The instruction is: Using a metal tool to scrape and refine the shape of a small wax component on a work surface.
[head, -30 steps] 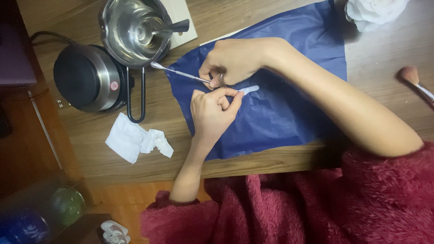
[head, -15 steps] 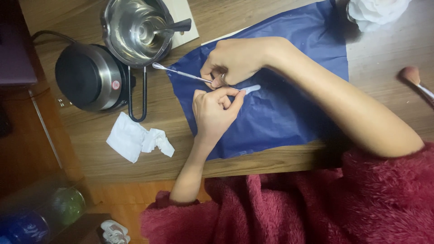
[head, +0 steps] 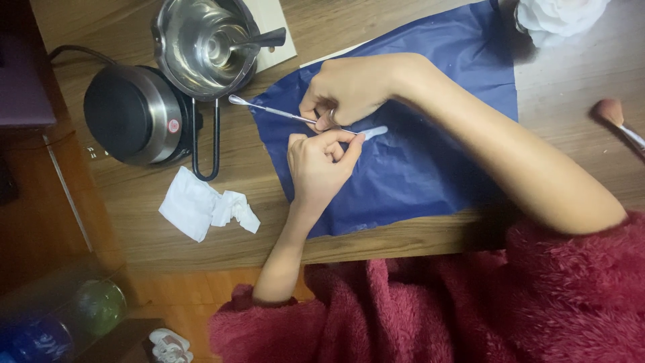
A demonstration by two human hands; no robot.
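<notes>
My right hand (head: 349,87) pinches a thin metal spatula tool (head: 269,109), whose spoon-like tip points left toward the pot. Just below it, my left hand (head: 321,161) is curled with finger and thumb on a small pale strip (head: 373,132) that sticks out to the right. The two hands touch over a blue paper sheet (head: 430,168) spread on the wooden table (head: 571,87). Both arms come out of fuzzy red sleeves (head: 470,309) at the bottom.
A black electric hot plate (head: 127,114) stands at the left. A steel pot (head: 201,44) with a utensil in it sits beside it. A crumpled white tissue (head: 201,205) lies near the table's front edge. A makeup brush (head: 618,121) is at the right, a white object (head: 557,13) at top right.
The hands keep their grips and hardly move. The view has shifted slightly, so everything sits a little to the right.
</notes>
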